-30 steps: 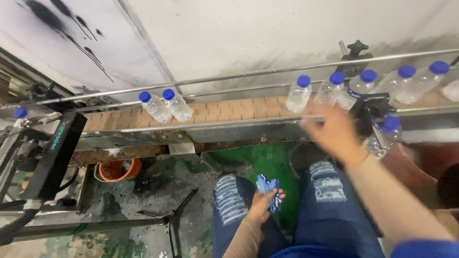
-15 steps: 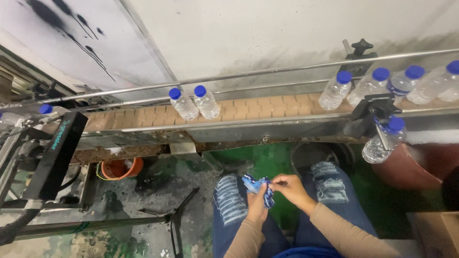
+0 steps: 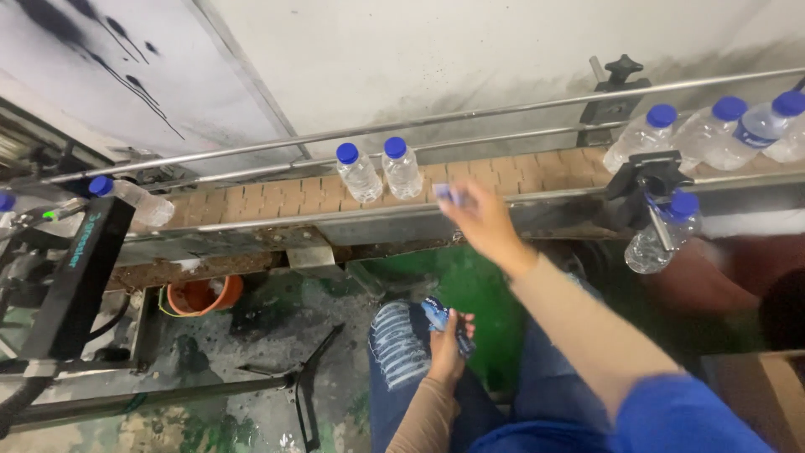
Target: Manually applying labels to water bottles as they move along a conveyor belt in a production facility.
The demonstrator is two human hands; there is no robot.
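Right hand (image 3: 480, 220) reaches out over the conveyor (image 3: 277, 201), its grip pinched on a small blue label (image 3: 444, 193) at the fingertips, blurred with motion; half a second ago it was down at the lap, picking at the bundle, so one label has been drawn off and carried up toward the nearest pair of bottles (image 3: 381, 170), which have themselves ridden further right along the belt; left hand (image 3: 447, 346) rests over the knee in torn jeans, its grip closed round the remaining bundle of blue labels (image 3: 442, 321), little changed; judging by this, one label is on its way to a bottle and many remain in the bundle; a row of blue-capped bottles (image 3: 713, 130) waits at the right behind a black clamp (image 3: 646, 180); another bottle (image 3: 658, 239) hangs below the rail; an orange bucket (image 3: 201, 294) sits on the floor.
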